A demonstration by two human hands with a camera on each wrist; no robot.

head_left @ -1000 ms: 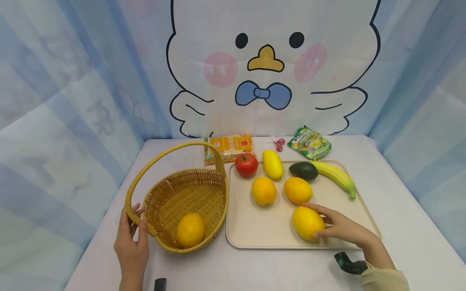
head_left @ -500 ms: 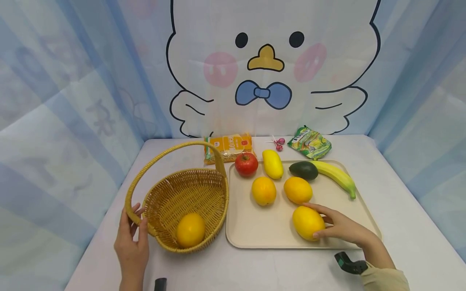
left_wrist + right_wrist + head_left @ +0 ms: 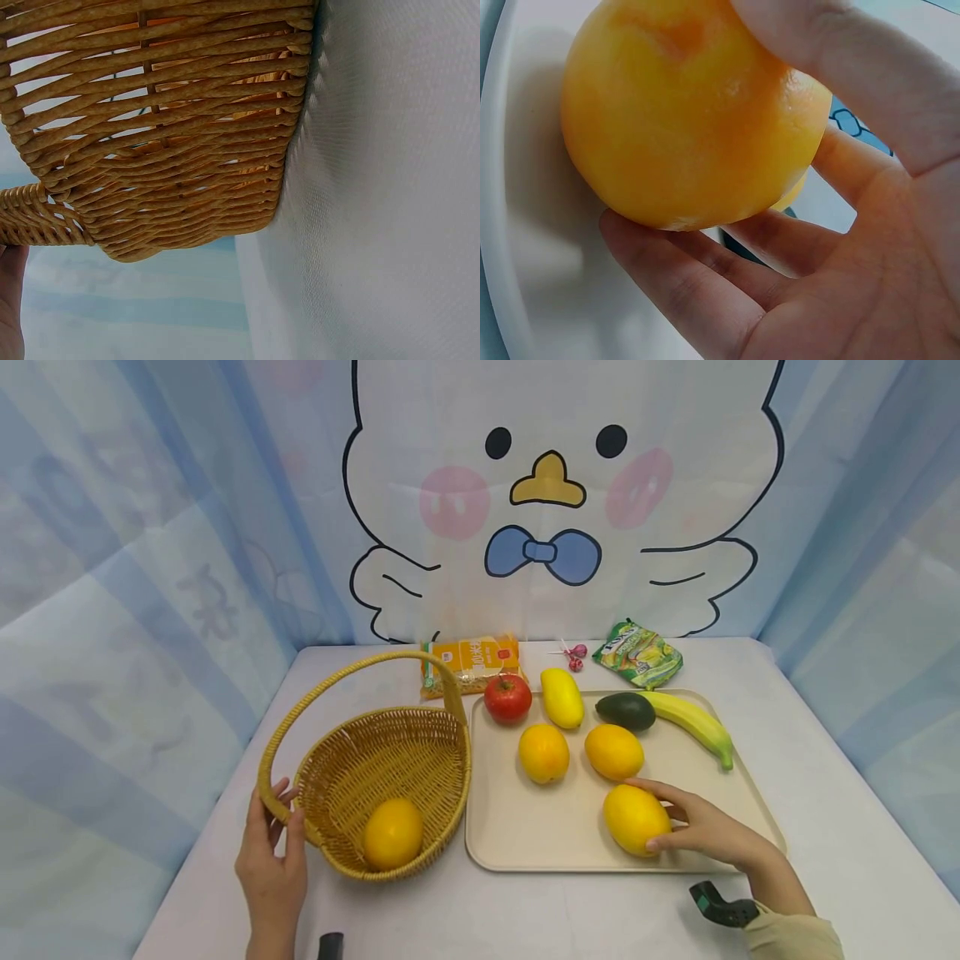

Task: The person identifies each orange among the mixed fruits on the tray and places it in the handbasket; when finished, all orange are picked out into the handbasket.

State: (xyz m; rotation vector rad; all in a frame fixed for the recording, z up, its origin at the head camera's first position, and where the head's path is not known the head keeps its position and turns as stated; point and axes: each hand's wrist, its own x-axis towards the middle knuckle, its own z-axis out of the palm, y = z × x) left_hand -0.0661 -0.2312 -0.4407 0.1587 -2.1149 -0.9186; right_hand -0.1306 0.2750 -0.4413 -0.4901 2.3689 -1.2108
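Note:
My left hand grips the lower end of the handle of a woven wicker basket, at the basket's left side. Inside the basket, near the front, lies one orange-yellow fruit. In the left wrist view only a strip of that hand shows below the handle base, beside the woven wall. At the front right of a beige tray, my right hand holds a plump yellow-orange fruit. The right wrist view shows thumb and fingers around this fruit.
Also on the tray are a red apple, two more orange-yellow fruits, a yellow mango-shaped fruit, a dark green avocado-like fruit and a banana. Behind lie an orange food packet, lollipops and a green packet.

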